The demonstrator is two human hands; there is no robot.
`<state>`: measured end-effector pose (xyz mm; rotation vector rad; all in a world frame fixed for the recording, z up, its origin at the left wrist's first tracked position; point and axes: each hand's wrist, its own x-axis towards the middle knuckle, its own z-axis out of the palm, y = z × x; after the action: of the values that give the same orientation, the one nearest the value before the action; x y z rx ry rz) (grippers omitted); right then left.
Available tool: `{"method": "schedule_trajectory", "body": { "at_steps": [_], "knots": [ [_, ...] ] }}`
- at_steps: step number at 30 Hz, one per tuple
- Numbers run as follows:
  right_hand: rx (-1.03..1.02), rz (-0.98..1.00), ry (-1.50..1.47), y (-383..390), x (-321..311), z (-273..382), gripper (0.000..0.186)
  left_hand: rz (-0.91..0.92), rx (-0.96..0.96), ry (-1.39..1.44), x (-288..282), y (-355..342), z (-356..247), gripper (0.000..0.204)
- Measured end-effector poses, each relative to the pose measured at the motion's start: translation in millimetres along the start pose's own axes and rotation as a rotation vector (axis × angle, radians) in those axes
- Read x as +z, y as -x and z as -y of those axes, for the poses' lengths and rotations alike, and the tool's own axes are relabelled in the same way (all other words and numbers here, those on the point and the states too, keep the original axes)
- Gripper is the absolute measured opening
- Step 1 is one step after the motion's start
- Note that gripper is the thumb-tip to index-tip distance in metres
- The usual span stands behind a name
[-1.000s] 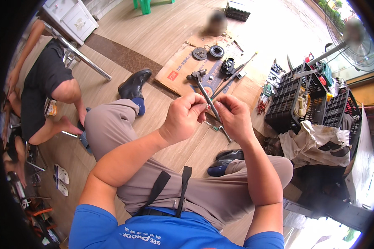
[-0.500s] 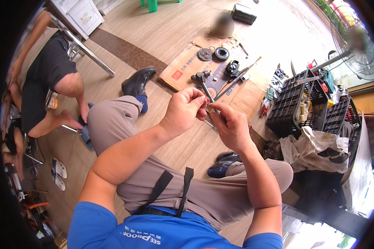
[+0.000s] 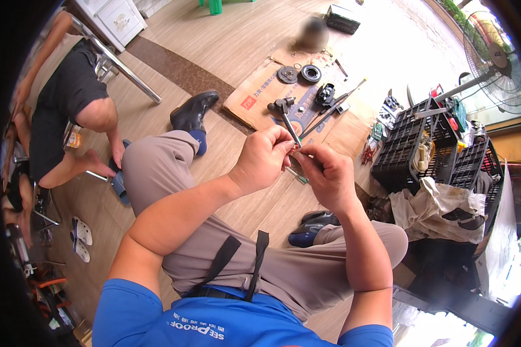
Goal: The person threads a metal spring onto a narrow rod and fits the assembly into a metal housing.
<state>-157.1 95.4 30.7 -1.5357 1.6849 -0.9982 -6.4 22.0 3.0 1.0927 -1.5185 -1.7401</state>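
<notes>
My left hand [image 3: 262, 162] and my right hand [image 3: 331, 175] meet fingertip to fingertip over the floor between my knees. Both are closed in a pinch around a small reddish piece [image 3: 296, 148], mostly hidden by the fingers, so its kind is unclear. Just beyond them a hammer [image 3: 286, 114] lies on a flattened cardboard sheet [image 3: 243, 113], its handle pointing toward my hands. Farther along the sheet are a dark round disc [image 3: 287, 74], a black ring-shaped part [image 3: 311, 73] and a black housing-like part [image 3: 325, 95]. A thin green-ended tool [image 3: 300, 176] shows below my fingers.
Black plastic crates [image 3: 400, 144] with tools stand at the right, a dirty cloth [image 3: 437, 205] draped over the near side. Behind them is a standing fan [image 3: 495, 58]. A person's bare leg [image 3: 98, 115] is at the left. A dark box [image 3: 342, 19] sits at the back.
Both hands have shifted slightly right and down, still pinched together. More of the green-ended tool shows beneath them. The parts on the cardboard have stayed put.
</notes>
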Motion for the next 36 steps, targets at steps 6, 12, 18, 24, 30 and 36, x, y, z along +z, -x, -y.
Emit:
{"method": "schedule_trajectory", "body": {
  "at_steps": [6, 12, 18, 24, 30, 36],
  "knots": [
    [-0.084, -0.029, 0.097, -5, -5, -4, 0.009, 0.042, 0.18, -0.171, 5, 3, 7, 0.008],
    [-0.054, -0.069, 0.056, -10, -4, -12, 0.01, 0.064, 0.209, -0.205, 9, 6, 9, 0.008],
    [0.024, -0.111, -0.007, -16, -5, -21, 0.013, 0.122, 0.137, -0.177, 9, 8, 4, 0.009],
    [0.09, -0.101, -0.206, -20, -2, -42, 0.016, 0.134, -0.006, 0.037, 2, 5, 2, 0.008],
    [0.293, 0.074, -0.347, -20, -7, -51, 0.017, 0.033, -0.045, 0.322, -15, -8, -5, 0.009],
    [0.419, 0.185, -0.36, -17, -13, -54, 0.017, -0.094, -0.022, 0.41, -30, -17, -9, 0.01]
  ]
}}
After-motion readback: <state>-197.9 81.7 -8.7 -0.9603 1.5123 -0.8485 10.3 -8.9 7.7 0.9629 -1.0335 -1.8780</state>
